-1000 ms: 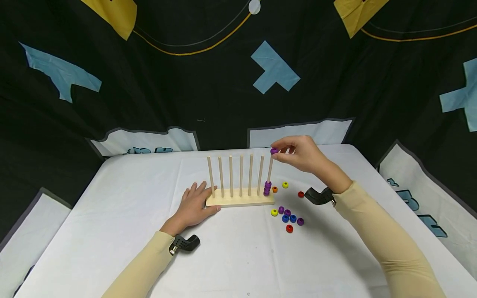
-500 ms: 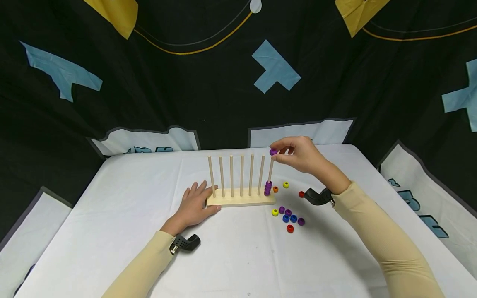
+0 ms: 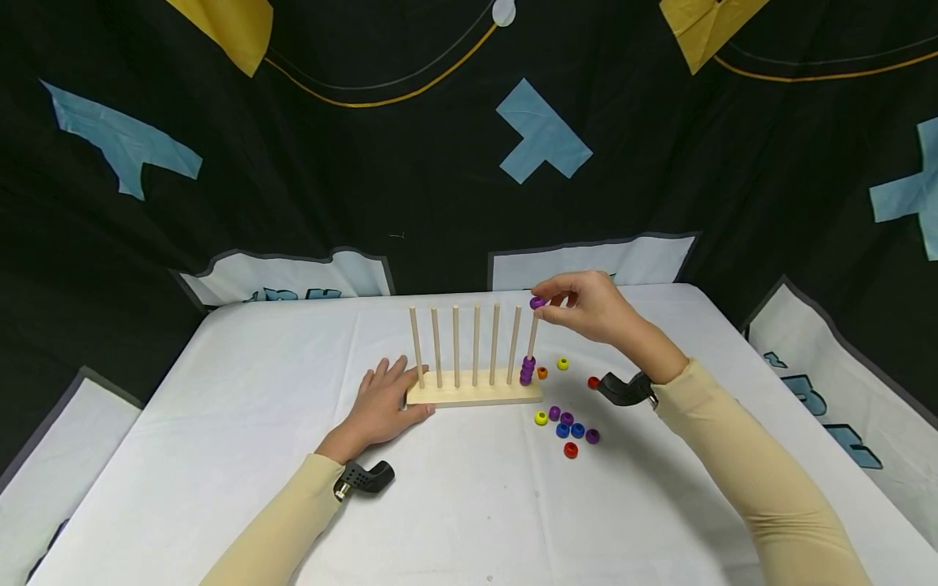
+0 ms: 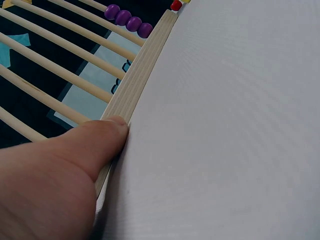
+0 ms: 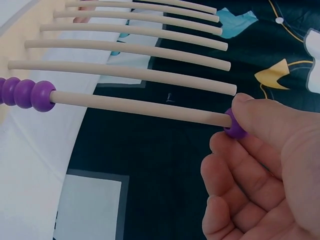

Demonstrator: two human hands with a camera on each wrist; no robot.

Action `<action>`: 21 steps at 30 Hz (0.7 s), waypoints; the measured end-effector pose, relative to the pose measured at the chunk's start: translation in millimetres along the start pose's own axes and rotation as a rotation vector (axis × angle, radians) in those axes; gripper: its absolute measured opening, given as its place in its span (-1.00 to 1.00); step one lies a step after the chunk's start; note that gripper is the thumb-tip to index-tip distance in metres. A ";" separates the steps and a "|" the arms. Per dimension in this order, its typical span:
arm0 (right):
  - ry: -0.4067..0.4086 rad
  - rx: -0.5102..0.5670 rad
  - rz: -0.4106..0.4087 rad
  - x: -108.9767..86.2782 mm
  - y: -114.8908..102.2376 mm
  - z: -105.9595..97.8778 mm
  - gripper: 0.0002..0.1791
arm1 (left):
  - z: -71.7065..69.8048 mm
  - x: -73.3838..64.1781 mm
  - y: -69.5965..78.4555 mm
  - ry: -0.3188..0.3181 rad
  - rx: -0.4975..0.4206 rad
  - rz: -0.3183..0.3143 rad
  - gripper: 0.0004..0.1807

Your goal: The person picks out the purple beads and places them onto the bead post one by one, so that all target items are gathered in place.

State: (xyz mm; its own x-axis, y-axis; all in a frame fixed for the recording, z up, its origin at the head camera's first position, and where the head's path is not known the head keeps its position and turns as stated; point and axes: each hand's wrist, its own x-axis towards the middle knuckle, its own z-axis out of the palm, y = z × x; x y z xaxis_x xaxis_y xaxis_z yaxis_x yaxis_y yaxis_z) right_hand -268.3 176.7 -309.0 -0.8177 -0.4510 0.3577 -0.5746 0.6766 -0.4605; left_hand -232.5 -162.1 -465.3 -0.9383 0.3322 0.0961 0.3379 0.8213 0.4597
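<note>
A wooden peg rack (image 3: 472, 394) with several upright posts stands on the white table. My left hand (image 3: 381, 407) holds its left end, the thumb (image 4: 107, 132) against the front edge and the index finger reaching behind; the other fingers lie spread. Several purple beads (image 3: 528, 371) are stacked at the bottom of the rightmost post (image 5: 140, 107). At that post's top, my right hand (image 3: 589, 305) pinches another purple bead (image 5: 235, 125) between thumb and index finger. The post's tip is inside this bead in the right wrist view. The right hand's other fingers are loosely curled.
Right of the rack lie loose beads: an orange bead (image 3: 542, 373), a yellow bead (image 3: 563, 364) and a red bead (image 3: 593, 382). Nearer are another yellow bead (image 3: 541, 417), several purple and blue beads, and a red bead (image 3: 571, 450). A black curtain (image 3: 440, 187) hangs behind the table.
My right hand has lowered very slightly at the post's top with the purple bead still pinched. The left hand and the rack keep their places.
</note>
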 end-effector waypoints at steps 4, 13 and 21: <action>0.000 0.001 -0.001 -0.1 0.5 -0.1 -0.67 | -0.3 0.0 -0.3 -0.001 -0.003 -0.003 -0.24; -0.008 0.000 0.009 -1.7 1.1 0.6 -0.67 | 0.1 0.4 -0.8 -0.010 -0.003 -0.013 -0.23; -0.007 0.010 0.016 -2.9 1.4 1.2 -0.69 | -0.6 0.4 0.1 -0.003 0.000 -0.006 -0.24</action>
State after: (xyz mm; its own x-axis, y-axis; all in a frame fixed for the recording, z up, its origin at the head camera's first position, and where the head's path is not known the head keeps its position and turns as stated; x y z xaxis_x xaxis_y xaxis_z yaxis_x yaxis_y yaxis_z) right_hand -266.8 178.2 -311.7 -0.8269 -0.4441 0.3450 -0.5619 0.6776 -0.4745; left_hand -232.8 -162.1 -464.7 -0.9400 0.3288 0.0905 0.3322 0.8231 0.4605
